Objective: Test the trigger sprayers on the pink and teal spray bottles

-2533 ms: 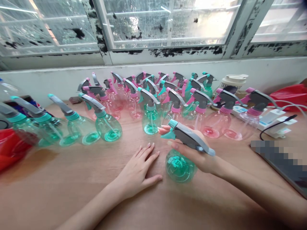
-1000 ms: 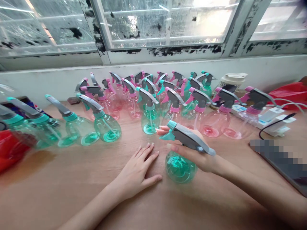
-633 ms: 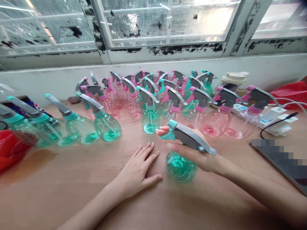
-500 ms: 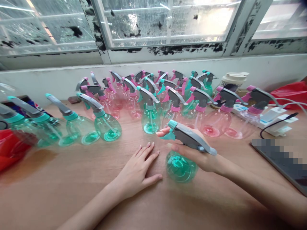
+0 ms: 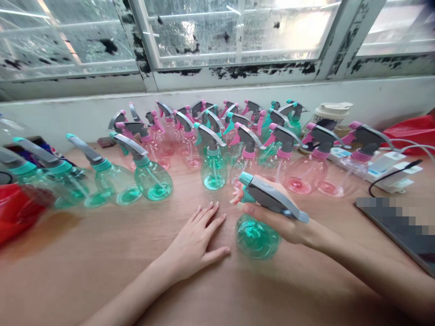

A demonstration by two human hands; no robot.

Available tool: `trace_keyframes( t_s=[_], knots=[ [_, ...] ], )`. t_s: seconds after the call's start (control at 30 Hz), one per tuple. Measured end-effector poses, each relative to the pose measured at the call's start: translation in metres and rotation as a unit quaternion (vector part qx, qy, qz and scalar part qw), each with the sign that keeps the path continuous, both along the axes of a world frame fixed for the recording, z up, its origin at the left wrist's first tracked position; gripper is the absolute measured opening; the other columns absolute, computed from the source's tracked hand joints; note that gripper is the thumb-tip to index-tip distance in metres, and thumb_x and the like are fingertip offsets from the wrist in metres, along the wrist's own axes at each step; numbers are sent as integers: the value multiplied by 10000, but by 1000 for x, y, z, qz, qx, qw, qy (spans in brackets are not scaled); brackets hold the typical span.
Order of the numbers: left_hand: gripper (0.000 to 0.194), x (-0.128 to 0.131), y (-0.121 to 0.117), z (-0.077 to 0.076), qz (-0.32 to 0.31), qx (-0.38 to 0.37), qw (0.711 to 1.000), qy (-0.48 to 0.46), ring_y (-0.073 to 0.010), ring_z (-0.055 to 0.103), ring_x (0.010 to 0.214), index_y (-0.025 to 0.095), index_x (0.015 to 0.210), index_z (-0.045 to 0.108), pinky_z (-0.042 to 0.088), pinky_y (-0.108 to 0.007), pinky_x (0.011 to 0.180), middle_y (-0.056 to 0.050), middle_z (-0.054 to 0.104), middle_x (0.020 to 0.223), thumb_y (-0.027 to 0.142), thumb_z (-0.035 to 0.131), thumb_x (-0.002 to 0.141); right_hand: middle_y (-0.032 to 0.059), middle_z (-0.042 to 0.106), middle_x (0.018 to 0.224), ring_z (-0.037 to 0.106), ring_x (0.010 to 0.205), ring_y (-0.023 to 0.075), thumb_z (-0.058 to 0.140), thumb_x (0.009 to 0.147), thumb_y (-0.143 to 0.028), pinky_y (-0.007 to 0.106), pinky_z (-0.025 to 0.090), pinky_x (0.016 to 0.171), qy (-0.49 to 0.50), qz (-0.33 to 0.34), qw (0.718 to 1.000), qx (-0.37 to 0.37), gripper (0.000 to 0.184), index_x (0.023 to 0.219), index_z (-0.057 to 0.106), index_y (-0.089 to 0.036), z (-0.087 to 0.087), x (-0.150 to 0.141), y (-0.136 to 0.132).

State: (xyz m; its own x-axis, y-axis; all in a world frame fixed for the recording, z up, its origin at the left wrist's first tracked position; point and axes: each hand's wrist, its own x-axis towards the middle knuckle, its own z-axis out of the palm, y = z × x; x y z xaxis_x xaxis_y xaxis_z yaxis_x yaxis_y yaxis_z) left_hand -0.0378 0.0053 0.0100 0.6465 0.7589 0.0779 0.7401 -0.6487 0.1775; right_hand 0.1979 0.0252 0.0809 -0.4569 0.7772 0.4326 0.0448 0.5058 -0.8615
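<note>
My right hand [image 5: 272, 217] is wrapped round the neck of a teal spray bottle [image 5: 256, 237] that stands on the wooden table [image 5: 102, 267]. Its fingers are curled onto the teal trigger under the grey spray head [image 5: 272, 201]. My left hand [image 5: 195, 244] lies flat on the table just left of the bottle, fingers spread and holding nothing.
Several teal and pink spray bottles [image 5: 210, 154] crowd the back of the table below a window sill, with a row of teal ones [image 5: 112, 176] at the left. A power strip with cables [image 5: 380, 170] and a dark flat device [image 5: 401, 226] lie at the right. A red bag [image 5: 13, 213] sits at the left edge.
My right fingers have curled in and pulled the teal trigger toward the bottle neck; earlier they were stretched out ahead of it. The left hand has not moved.
</note>
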Motion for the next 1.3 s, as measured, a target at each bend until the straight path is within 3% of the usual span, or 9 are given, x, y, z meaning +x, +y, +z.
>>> trace_keyframes(
  t_s=[0.13,0.27,0.47,0.87,1.07,1.3],
  knots=[
    [699,0,-1,1,-2,-2,1000,4,-330,244,1452,162,1471,413,218,-552,1162,-160,341,1552,606,502,939,58,651,1056,651,922,199,603,865,-267,328,538,784,16,11,1000,-23,231,1093,607,-226,1,-2,0],
    [698,0,-1,0,-2,-1,1000,3,-325,231,1457,162,1472,412,211,-542,1168,-152,348,1550,608,495,941,71,662,1000,652,843,209,596,860,-276,360,546,761,-12,-11,1000,-13,307,1159,591,-207,0,-2,-1],
    [691,-1,-1,-1,-4,0,1000,-6,-327,238,1454,172,1473,411,208,-537,1169,-148,343,1554,600,512,938,74,683,1021,650,975,250,589,868,-281,405,533,862,-14,-16,1000,22,227,1084,618,-217,0,-2,0],
    [686,1,0,2,-1,-8,1000,-9,-332,250,1450,170,1466,419,209,-540,1168,-151,361,1544,591,524,935,47,683,990,656,993,242,594,878,-258,422,540,891,-3,-7,999,35,223,1099,610,-244,-1,0,0],
    [689,1,-1,1,-2,-7,1000,-8,-332,248,1450,174,1465,420,211,-535,1169,-149,364,1543,602,518,934,94,665,1178,631,1133,253,621,864,-240,409,547,921,19,0,1000,9,307,1170,602,-217,-3,-1,-1],
    [690,1,-1,2,-2,-8,1000,-2,-337,244,1451,160,1467,420,206,-538,1170,-161,352,1547,586,530,935,94,663,1202,640,1132,245,629,856,-213,409,540,945,28,6,1000,0,266,1122,627,-218,-1,-1,0]
  ],
)
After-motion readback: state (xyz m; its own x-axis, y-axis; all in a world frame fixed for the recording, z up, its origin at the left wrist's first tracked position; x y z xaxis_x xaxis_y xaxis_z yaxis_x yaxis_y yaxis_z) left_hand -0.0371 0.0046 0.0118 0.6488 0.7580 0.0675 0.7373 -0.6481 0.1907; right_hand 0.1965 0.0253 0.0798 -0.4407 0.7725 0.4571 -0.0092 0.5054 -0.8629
